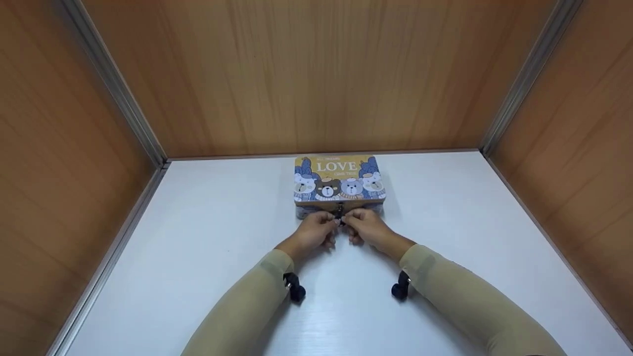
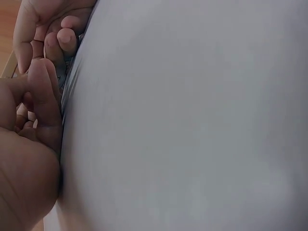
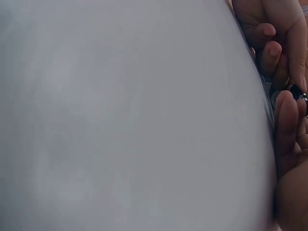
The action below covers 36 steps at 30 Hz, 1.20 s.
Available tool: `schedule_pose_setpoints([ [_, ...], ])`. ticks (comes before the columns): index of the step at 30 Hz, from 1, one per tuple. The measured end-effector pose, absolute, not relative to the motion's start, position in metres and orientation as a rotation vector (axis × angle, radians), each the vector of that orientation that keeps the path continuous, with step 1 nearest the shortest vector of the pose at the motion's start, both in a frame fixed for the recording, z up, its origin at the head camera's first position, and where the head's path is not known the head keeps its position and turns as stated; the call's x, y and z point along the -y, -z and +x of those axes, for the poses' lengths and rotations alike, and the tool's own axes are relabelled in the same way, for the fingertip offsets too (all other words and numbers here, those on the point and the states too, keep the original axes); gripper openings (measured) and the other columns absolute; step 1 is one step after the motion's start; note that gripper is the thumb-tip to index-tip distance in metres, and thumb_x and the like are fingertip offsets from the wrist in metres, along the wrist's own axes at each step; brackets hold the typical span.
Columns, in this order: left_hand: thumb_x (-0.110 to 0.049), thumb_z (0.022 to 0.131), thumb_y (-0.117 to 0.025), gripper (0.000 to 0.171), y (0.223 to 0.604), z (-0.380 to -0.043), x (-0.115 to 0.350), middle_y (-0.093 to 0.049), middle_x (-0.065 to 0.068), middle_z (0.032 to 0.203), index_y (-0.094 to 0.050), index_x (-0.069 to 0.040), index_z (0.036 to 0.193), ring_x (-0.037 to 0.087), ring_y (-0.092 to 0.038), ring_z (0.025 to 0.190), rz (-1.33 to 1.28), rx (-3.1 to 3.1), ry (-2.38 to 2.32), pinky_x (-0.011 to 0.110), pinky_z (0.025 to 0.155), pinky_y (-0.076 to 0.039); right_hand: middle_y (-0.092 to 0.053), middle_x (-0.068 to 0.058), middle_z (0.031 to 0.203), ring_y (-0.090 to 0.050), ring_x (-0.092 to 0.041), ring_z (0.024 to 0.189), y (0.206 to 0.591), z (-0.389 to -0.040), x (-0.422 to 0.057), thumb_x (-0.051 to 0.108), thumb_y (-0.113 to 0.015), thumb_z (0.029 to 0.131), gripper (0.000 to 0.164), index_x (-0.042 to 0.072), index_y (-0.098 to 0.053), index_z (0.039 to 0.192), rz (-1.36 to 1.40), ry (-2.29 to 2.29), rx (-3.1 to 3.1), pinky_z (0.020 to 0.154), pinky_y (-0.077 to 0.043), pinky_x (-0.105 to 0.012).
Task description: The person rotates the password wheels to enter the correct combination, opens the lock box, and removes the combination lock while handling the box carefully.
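A tin box [image 1: 339, 178] printed with cartoon bears and the word LOVE lies with its lid down. At the middle of its front, by the clasp, is a small black padlock [image 1: 339, 215], mostly covered by fingers. From the left, my left hand [image 1: 315, 231] pinches it between thumb and forefinger. My right hand [image 1: 368, 227] pinches it from the other side, its remaining fingers loosely curled below. In the right wrist view a black and silver bit of the padlock [image 3: 298, 92] shows between the fingertips. The left wrist view hides it behind the hands.
The box stands on a white table [image 1: 222, 207], near its back edge. A wooden back panel [image 1: 316, 74] rises behind it. Wooden side panels with metal corner strips bound the table left and right. Dark wrist devices [image 1: 295, 289] hang at both cuffs.
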<state>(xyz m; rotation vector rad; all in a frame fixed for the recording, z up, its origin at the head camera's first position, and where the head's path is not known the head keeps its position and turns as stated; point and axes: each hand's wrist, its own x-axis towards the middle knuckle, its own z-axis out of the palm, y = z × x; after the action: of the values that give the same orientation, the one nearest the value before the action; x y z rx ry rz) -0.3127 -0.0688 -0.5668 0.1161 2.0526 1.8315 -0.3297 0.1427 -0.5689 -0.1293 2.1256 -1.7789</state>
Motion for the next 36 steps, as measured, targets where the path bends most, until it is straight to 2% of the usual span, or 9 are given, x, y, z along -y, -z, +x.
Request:
schedule_pose_setpoints([
  [12,-0.018,0.117,-0.061,0.019,0.5676,-0.3132,0.0685,-0.067,0.005,0.078,-0.068,0.000,0.118,0.014,-0.067,0.062,0.127,-2.078,-1.818,0.026,0.057,-0.060,-0.066,0.000,0.071,-0.064,-0.010,0.058,0.5700,-0.3308,-0.1410,0.021,-0.073,0.112,0.017,0.005,-0.076,0.108,-0.130,1.718,-2.195,0.052,-0.055,-0.022],
  [26,-0.022,0.118,-0.061,0.029,0.5654,-0.3124,0.0694,-0.068,0.005,0.081,-0.070,0.001,0.135,0.015,-0.067,0.064,0.142,-2.100,-1.783,0.027,0.059,-0.060,-0.066,-0.001,0.071,-0.065,-0.010,0.056,0.5712,-0.3315,-0.1428,0.017,-0.065,0.111,0.019,0.003,-0.075,0.104,-0.067,1.814,-2.106,0.053,-0.057,-0.022],
  [36,-0.021,0.118,-0.062,0.025,0.5667,-0.3140,0.0685,-0.067,0.005,0.079,-0.069,0.001,0.129,0.013,-0.066,0.062,0.142,-2.072,-1.812,0.025,0.058,-0.058,-0.065,-0.001,0.070,-0.066,-0.010,0.056,0.5695,-0.3322,-0.1432,0.017,-0.065,0.111,0.020,0.003,-0.072,0.097,-0.059,1.835,-2.105,0.054,-0.059,-0.022],
])
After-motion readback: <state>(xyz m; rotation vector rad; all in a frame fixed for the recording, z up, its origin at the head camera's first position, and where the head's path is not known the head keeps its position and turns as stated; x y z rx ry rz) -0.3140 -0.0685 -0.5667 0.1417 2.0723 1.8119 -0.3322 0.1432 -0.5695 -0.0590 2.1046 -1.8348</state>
